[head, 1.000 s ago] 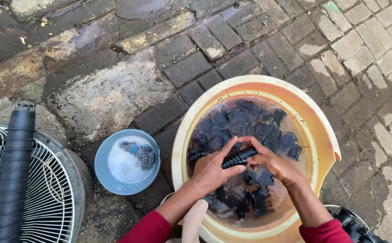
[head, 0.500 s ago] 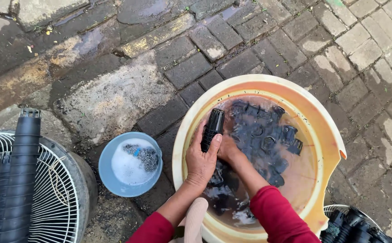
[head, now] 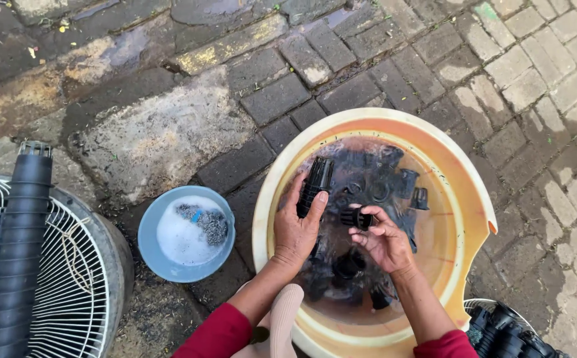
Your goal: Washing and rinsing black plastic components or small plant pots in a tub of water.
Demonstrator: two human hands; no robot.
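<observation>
A cream and orange plastic basin (head: 464, 199) holds murky water with several small black slotted pots. My left hand (head: 295, 232) grips a short stack of black net pots (head: 316, 182) at the basin's left side, lifted partly out of the water. Just right of it, my right hand (head: 384, 242) pinches a single small black pot (head: 358, 217) over the water. More black pots (head: 401, 182) float toward the far side of the basin.
A small blue bowl (head: 186, 235) with foamy water and a scrub pad sits left of the basin. A tall stack of black pots (head: 13, 252) lies on a white wire fan grille (head: 69, 285) at far left. More black pots (head: 511, 335) show at bottom right. Wet brick paving surrounds everything.
My hands have come apart: the left keeps the stacked pots at the basin's left, and the right has moved right and now holds one separate pot.
</observation>
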